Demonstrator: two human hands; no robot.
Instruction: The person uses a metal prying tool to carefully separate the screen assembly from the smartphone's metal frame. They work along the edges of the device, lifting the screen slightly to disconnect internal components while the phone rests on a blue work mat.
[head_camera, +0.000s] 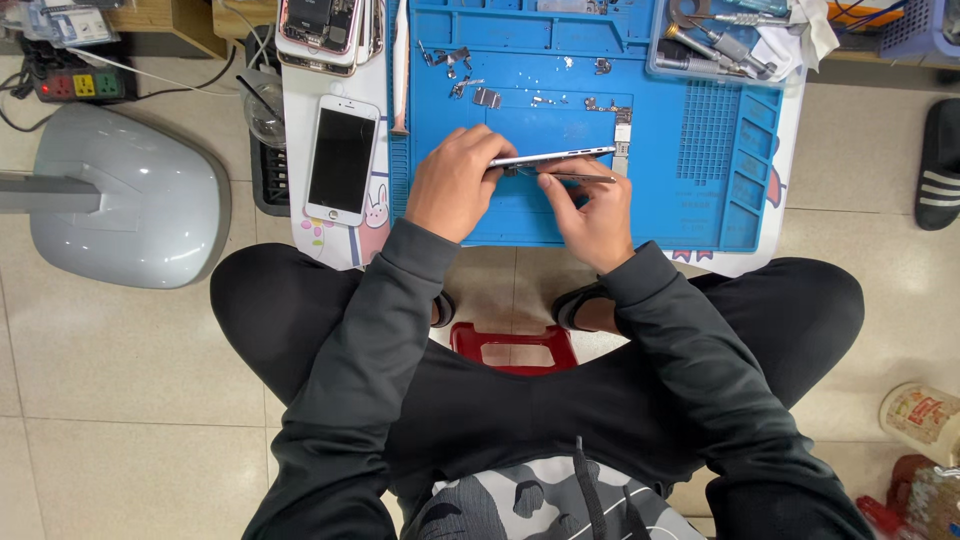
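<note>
Here a thin silver phone body (553, 157) is held on edge over the blue silicone work mat (700, 190), near the table's front edge. Left hand (455, 185) fingers are closed on its left end. Right hand (592, 212) fingers pinch slim metal tweezers (580, 177) just beneath it. White smartphone (341, 158) lies w/ screen up at the table's left edge.

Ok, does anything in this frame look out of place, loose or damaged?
Nothing looks damaged. Small metal parts lie scattered loose on the blue mat rather than in its compartments. The left hand holds a phone body on edge while the right hand works a thin tool under it.
</note>
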